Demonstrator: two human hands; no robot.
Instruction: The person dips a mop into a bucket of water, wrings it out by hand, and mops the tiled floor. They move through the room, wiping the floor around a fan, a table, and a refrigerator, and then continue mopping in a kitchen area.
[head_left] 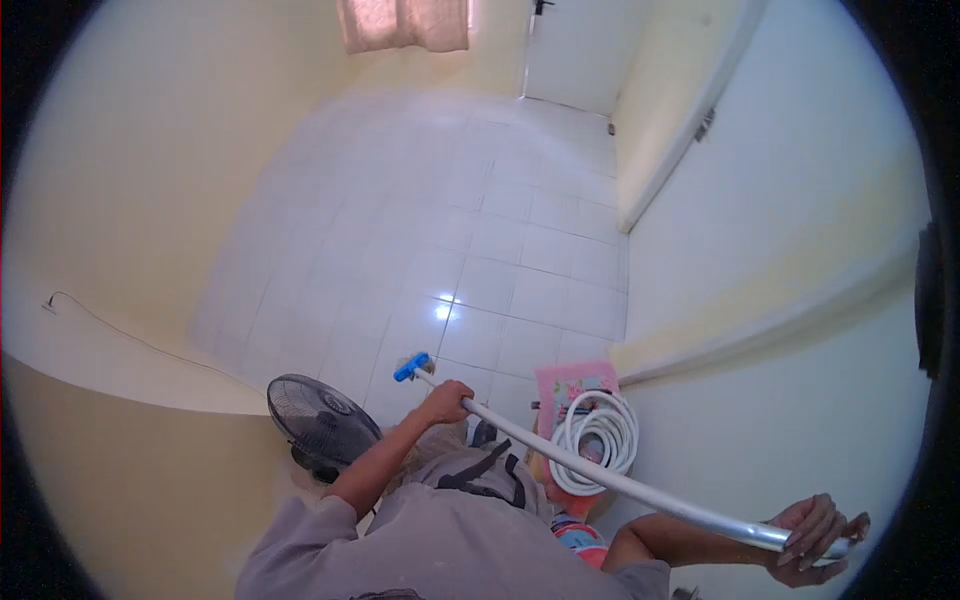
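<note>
Long pale pole (610,482) slanting across the near part of the room, blue head (412,367) at left, shiny end at near right. Left hand (446,402) wrapped round the shaft close to the head; right hand (812,540) curled round the shiny end. Probably light and stiff (smooth metal, perhaps slippery). Widely spaced holds should steady it. White hose (627,432) coiled beyond.
</note>
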